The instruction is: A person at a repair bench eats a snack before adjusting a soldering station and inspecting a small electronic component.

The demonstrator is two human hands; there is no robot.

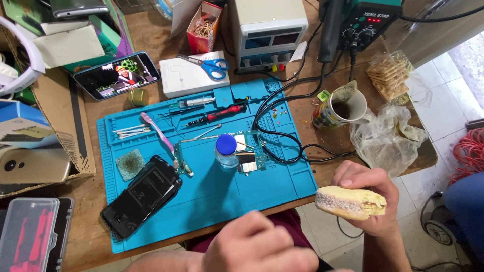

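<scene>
My right hand [370, 201] holds a pale, filled piece of pastry or sandwich biscuit [349, 202] out past the table's front edge, at the lower right. My left hand [257, 247] is a loose fist at the bottom centre, close to my body, with nothing visible in it. On the table lies a blue work mat [282, 191]. It carries a dark opened smartphone [142, 195], a small bottle with a blue cap [226, 150], green circuit boards [252, 151], a pink toothbrush [159, 133] and a red-handled screwdriver [217, 116].
A mug [343, 108] and a bag of crackers [389, 75] sit at the right of the table. Behind the mat are a power supply [267, 30], a soldering station [363, 20], blue scissors [209, 64] and a playing phone [117, 75]. Boxes crowd the left.
</scene>
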